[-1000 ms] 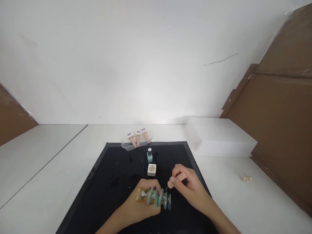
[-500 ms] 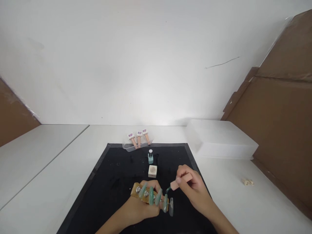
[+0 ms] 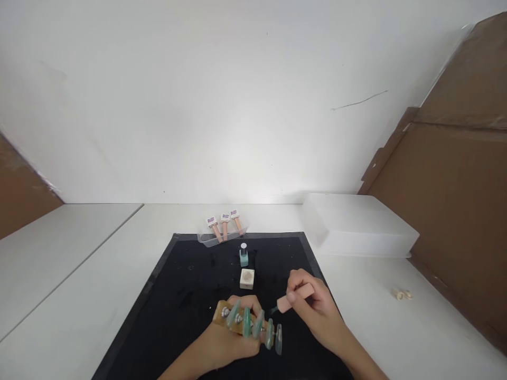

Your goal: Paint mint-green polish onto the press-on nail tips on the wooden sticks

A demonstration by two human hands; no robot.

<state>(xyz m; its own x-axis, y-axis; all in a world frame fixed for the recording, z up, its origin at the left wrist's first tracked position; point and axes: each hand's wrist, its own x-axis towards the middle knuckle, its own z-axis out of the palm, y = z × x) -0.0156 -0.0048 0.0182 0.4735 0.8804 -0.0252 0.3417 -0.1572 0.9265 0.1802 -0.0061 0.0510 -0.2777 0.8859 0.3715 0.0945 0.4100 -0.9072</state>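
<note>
Left grip (image 3: 236,344) wraps the wooden block (image 3: 219,315); right grip (image 3: 315,307) pinches the pink brush handle (image 3: 304,292) (likely light, stiff, best held there); those nails (image 3: 247,322) look thin, fragile!

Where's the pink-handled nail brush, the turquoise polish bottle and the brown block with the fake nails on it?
Pink-handled nail brush (image 3: 283,304): head view, on the handle.
Turquoise polish bottle (image 3: 244,260): head view, on its body.
Brown block (image 3: 238,326): head view, near its middle.
</note>
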